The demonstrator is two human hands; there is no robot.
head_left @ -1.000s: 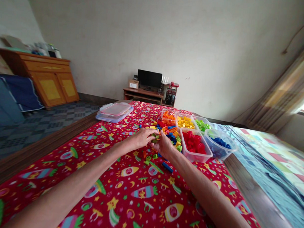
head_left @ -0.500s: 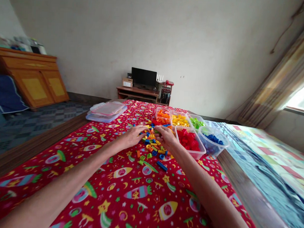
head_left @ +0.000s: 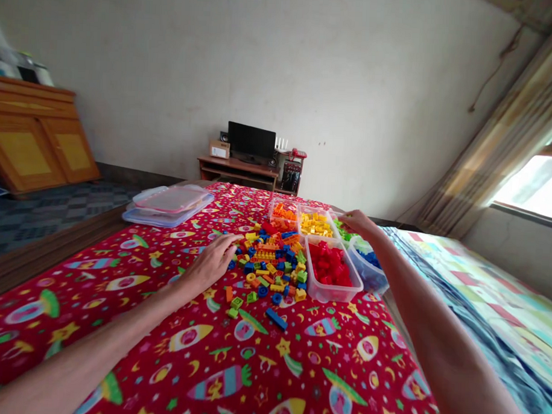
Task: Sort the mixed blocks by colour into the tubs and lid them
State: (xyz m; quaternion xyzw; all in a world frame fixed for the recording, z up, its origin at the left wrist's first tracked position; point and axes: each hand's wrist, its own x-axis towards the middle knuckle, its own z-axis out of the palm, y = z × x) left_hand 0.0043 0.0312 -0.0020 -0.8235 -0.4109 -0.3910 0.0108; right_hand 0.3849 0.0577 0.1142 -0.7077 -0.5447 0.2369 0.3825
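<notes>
My left hand (head_left: 214, 258) rests at the left edge of a mixed pile of toy building blocks (head_left: 267, 255), its fingers loosely stretched towards them and nothing seen in its grasp. The pile holds blue, yellow, orange, green and red pieces. Over on the right, my right hand (head_left: 359, 224) is above the box of green blocks (head_left: 344, 232), its fingers bent down and drawn together; whatever they may hold is hidden. Beside that box stand clear boxes of yellow blocks (head_left: 317, 225), red blocks (head_left: 331, 264), orange blocks (head_left: 283, 212) and a round tub of blue blocks (head_left: 370, 258).
Stacked plastic lids (head_left: 170, 204) lie at the back left of the red patterned cloth (head_left: 217, 344). A long blue block (head_left: 276, 319) lies apart, nearer me. A bed (head_left: 472, 280) adjoins on the right. Behind is a desk with a monitor (head_left: 251, 142).
My right hand has moved from the pile rightwards to above the green box. My left hand has drawn slightly back to the pile's left edge, uncovering more blocks. The view has turned a little right.
</notes>
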